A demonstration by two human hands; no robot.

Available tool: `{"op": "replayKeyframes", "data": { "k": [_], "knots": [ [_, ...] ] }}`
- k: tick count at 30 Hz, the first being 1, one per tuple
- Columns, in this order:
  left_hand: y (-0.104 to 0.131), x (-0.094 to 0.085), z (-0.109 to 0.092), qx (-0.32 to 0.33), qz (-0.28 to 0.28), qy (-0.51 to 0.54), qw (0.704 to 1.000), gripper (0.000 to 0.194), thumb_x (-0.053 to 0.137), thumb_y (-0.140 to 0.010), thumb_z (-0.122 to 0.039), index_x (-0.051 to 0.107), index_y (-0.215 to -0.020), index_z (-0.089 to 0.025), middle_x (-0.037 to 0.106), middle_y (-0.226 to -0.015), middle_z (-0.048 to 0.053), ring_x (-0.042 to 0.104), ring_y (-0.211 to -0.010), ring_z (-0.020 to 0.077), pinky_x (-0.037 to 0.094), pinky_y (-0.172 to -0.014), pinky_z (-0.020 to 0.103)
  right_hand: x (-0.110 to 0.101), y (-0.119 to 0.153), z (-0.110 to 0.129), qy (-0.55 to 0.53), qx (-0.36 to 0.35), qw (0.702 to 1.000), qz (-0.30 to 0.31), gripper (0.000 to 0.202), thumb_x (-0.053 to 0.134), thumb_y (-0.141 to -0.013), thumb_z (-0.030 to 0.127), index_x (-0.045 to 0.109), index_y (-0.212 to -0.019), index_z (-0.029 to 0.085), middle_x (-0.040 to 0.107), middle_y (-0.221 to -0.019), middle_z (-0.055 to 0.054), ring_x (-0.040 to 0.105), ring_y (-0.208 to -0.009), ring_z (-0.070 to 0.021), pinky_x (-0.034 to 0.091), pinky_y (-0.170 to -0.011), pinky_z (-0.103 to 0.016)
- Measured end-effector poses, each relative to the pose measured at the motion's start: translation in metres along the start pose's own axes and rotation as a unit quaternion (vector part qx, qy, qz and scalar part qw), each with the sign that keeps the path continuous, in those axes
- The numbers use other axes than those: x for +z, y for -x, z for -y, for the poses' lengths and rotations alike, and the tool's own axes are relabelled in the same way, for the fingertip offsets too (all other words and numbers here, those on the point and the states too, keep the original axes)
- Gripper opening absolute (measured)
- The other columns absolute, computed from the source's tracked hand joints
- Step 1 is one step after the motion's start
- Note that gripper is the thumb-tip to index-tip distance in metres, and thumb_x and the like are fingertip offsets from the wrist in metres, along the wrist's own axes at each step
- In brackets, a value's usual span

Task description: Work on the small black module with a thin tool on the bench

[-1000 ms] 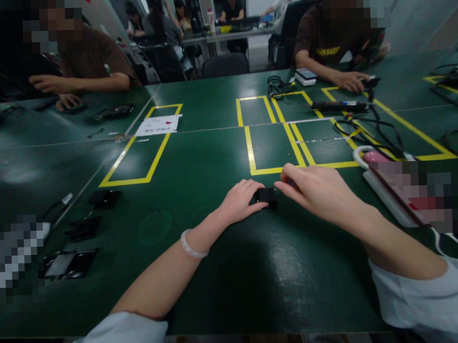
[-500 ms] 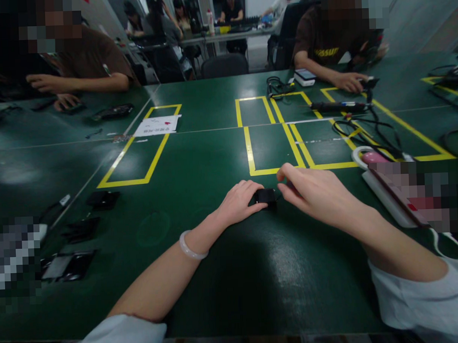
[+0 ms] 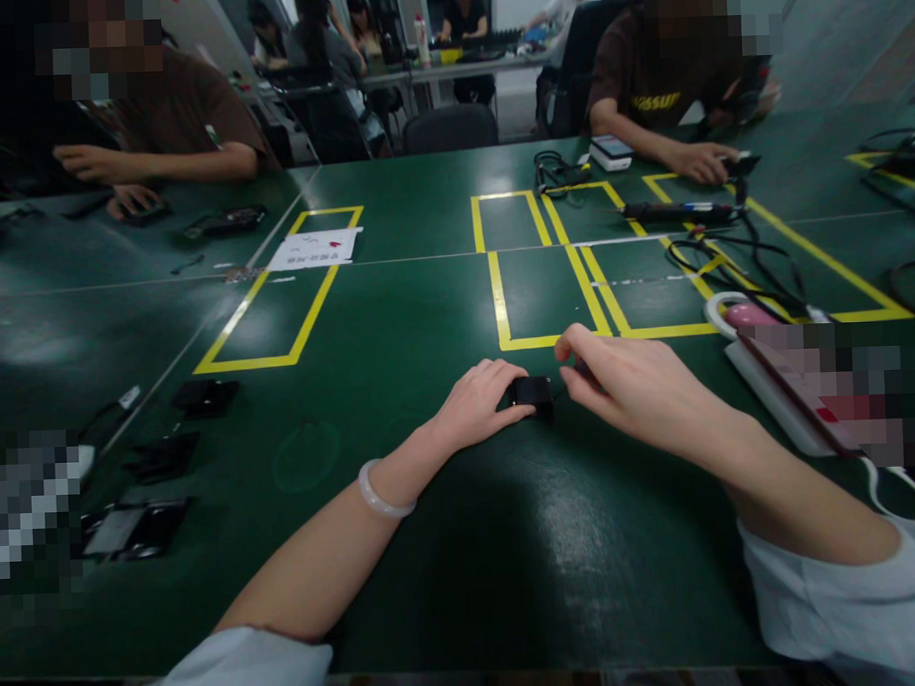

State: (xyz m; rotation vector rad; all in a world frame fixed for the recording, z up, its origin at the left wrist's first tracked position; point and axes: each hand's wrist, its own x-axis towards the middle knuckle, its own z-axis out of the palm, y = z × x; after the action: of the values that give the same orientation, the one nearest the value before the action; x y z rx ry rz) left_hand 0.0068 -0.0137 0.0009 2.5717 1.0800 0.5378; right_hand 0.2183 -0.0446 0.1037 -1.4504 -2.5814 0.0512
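Note:
A small black block-shaped object (image 3: 532, 391) rests on the green table (image 3: 435, 544), a little right of centre. My left hand (image 3: 484, 404) grips its left side between thumb and fingers. Just right of the block is my right hand (image 3: 624, 382), its fingers curled together around something small and dark that is mostly hidden. A thin dark piece seems to reach from the block toward those fingertips.
Several black parts (image 3: 157, 456) lie at the left. Yellow tape rectangles (image 3: 503, 299) and a paper sheet (image 3: 315, 249) mark the table. Cables (image 3: 770, 262) and a pink-and-white item (image 3: 785, 382) lie right. Two people sit opposite; a person's hand (image 3: 702, 162) holds a dark device.
Both hands stay in nearly the same place around the black block. My right fingers have shifted very slightly, and more of the dark thing between them shows.

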Motion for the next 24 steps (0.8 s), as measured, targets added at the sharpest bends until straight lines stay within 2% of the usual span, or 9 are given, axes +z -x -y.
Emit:
{"op": "replayKeyframes", "data": {
  "k": [3, 5, 12, 17, 24],
  "knots": [
    [0.0001, 0.0001, 0.0, -0.002, 0.004, 0.0, 1.0, 0.036, 0.053, -0.091, -0.048, 0.053, -0.112, -0.019, 0.06, -0.109, 0.007, 0.054, -0.097, 0.0223, 0.045, -0.085, 0.036, -0.0006, -0.0007, -0.0003, 0.014, 0.001, 1.0, 0.004, 0.023, 0.038, -0.095, 0.041, 0.05, -0.091, 0.021, 0.066, -0.072, -0.002, 0.061, -0.062, -0.018, 0.027, -0.051, -0.027],
    [0.0001, 0.0004, 0.0003, -0.002, 0.006, 0.001, 1.0, 0.036, 0.053, -0.091, -0.048, 0.053, -0.112, -0.019, 0.06, -0.109, 0.007, 0.054, -0.097, 0.0224, 0.045, -0.085, 0.036, 0.0002, -0.0009, -0.0012, 0.027, 0.011, 1.0, 0.008, 0.023, 0.038, -0.095, 0.039, 0.05, -0.09, 0.021, 0.065, -0.07, -0.002, 0.06, -0.06, -0.0181, 0.025, -0.05, -0.027],
    [-0.0001, 0.002, 0.0018, -0.001, 0.004, 0.003, 1.0, 0.037, 0.053, -0.091, -0.049, 0.053, -0.112, -0.019, 0.06, -0.11, 0.007, 0.054, -0.098, 0.0224, 0.045, -0.085, 0.036, 0.0009, 0.002, -0.0024, -0.007, 0.003, 1.0, 0.007, 0.018, 0.04, -0.093, 0.03, 0.047, -0.107, 0.02, 0.066, -0.078, 0.0, 0.059, -0.061, -0.0156, 0.029, -0.052, -0.026],
    [0.0001, 0.0018, 0.0014, -0.002, 0.005, -0.002, 1.0, 0.037, 0.053, -0.091, -0.049, 0.053, -0.114, -0.019, 0.06, -0.11, 0.007, 0.054, -0.098, 0.0224, 0.044, -0.085, 0.036, -0.0022, 0.0005, -0.0012, 0.04, 0.018, 0.999, 0.02, 0.026, 0.038, -0.096, 0.043, 0.051, -0.094, 0.021, 0.066, -0.073, -0.002, 0.061, -0.063, -0.0187, 0.026, -0.051, -0.027],
    [0.0002, 0.0023, 0.002, -0.001, 0.003, 0.0, 1.0, 0.037, 0.052, -0.091, -0.049, 0.053, -0.114, -0.019, 0.06, -0.109, 0.007, 0.054, -0.098, 0.0223, 0.044, -0.084, 0.035, -0.0017, -0.0018, -0.0021, 0.069, 0.043, 0.996, 0.039, 0.027, 0.037, -0.096, 0.042, 0.054, -0.094, 0.02, 0.066, -0.067, -0.002, 0.061, -0.058, -0.0193, 0.023, -0.049, -0.027]
  ]
}}
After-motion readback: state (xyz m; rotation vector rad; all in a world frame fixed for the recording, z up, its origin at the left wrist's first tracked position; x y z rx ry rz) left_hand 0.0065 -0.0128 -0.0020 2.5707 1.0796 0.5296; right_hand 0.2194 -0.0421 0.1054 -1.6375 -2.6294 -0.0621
